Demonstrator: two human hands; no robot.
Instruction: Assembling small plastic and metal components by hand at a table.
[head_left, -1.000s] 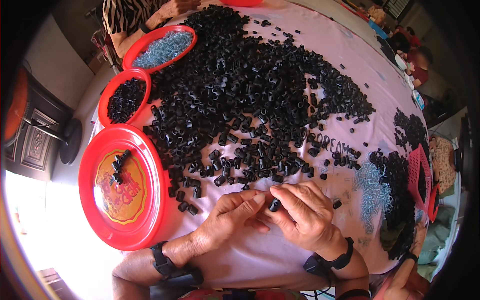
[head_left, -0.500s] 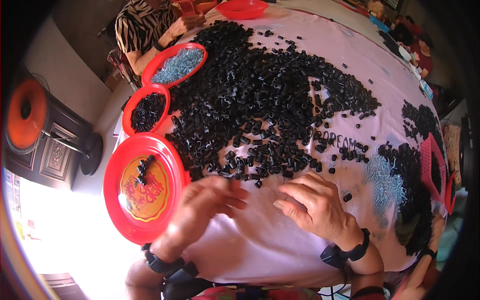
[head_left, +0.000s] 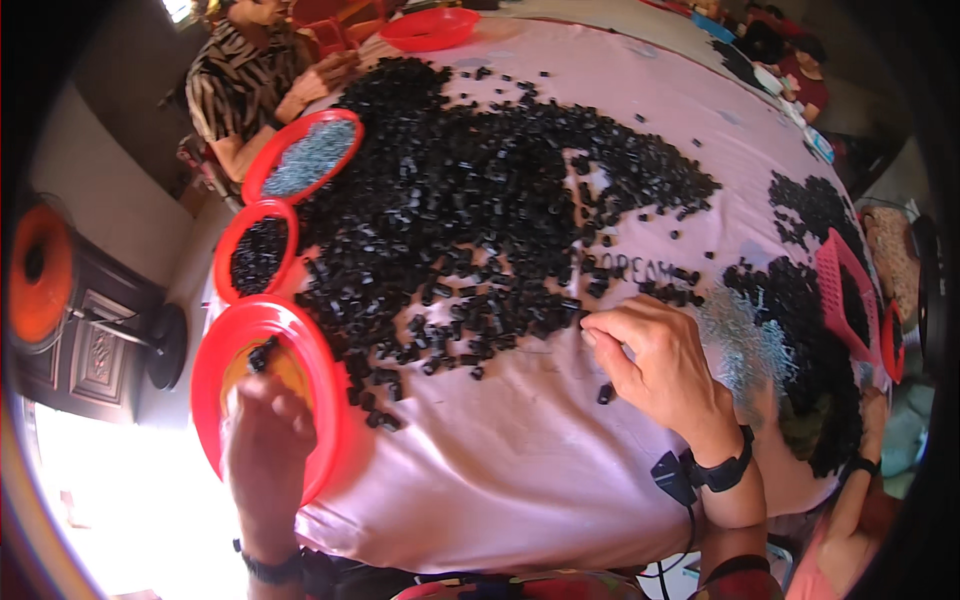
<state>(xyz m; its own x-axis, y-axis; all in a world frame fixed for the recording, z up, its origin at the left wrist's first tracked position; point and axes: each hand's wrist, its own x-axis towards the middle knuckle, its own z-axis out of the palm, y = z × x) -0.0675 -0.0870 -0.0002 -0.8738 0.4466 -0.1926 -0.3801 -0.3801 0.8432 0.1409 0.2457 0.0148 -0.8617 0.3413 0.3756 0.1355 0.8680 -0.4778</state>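
My left hand [head_left: 270,450] is over the large red plate [head_left: 325,375], which has a yellow printed centre. Its fingers are blurred and curl downward, close to a dark assembled piece [head_left: 263,355] lying in the plate. Whether anything is held there is hidden. My right hand [head_left: 660,365] is at the near edge of a wide heap of small black tube-like plastic parts [head_left: 470,190]. Thumb and index finger are drawn together at a small black plastic part [head_left: 572,305]. A single black part [head_left: 606,394] lies below that hand's fingers.
Beyond the plate are a red bowl of dark small pieces [head_left: 260,255] and a red tray of silvery screws [head_left: 310,157]. More screws [head_left: 745,335] and a black pile [head_left: 790,300] lie right, beside a pink basket [head_left: 845,290]. Other people sit around the table; a fan [head_left: 40,270] stands left.
My left hand has moved left from the table's middle to over the large red plate. My right hand has reached forward to the heap's edge, its fingers coming together. The whole view has shifted.
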